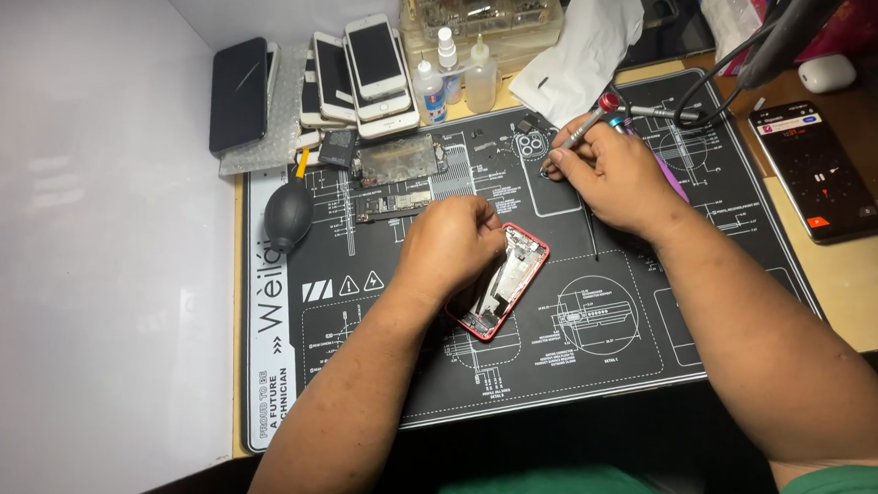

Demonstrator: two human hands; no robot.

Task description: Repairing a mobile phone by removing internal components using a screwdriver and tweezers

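My left hand (451, 243) rests on an opened red phone housing (505, 281) that lies tilted on the black repair mat (595, 335), fingers curled over its upper end. My right hand (613, 171) is farther back on the mat and grips a small screwdriver (588, 123) with a red cap, its tip down near a camera module (532, 145). A thin dark tool (591, 235) lies on the mat just below that hand.
A stack of phones (363, 73) and one black phone (239, 91) stand at the back left. Small dropper bottles (458, 73), a black rubber air blower (287, 216), circuit boards (398, 175), a lit phone (816, 169) at right and a white wall on the left.
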